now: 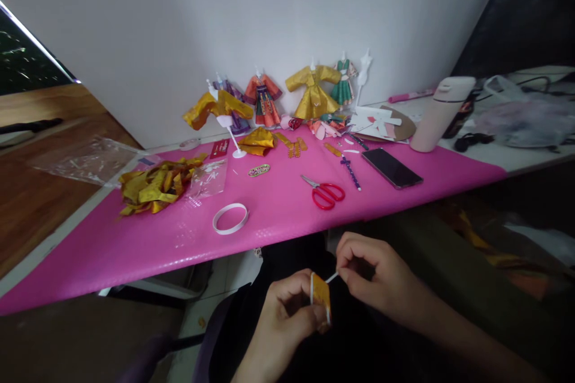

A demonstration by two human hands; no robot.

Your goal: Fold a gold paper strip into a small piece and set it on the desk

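Over my lap, below the table's front edge, my left hand [291, 317] pinches a small golden fabric piece [320, 293] with white edges. My right hand [372, 269], to its right, pinches the end of a thin white strip [332, 277] that runs to the top of the golden piece. On the pink table just beyond lie red-handled scissors [324, 192], blades a little apart. A roll of white tape [230, 219] lies near the table's front edge.
Doll-sized gowns on stands, one a golden gown [313, 90], line the wall. Golden fabric scraps [157, 187] lie left. A phone [392, 167], a dark patterned pen [350, 172] and a pale bottle [440, 114] stand or lie right. The pink cover [278, 209] ends at the front edge.
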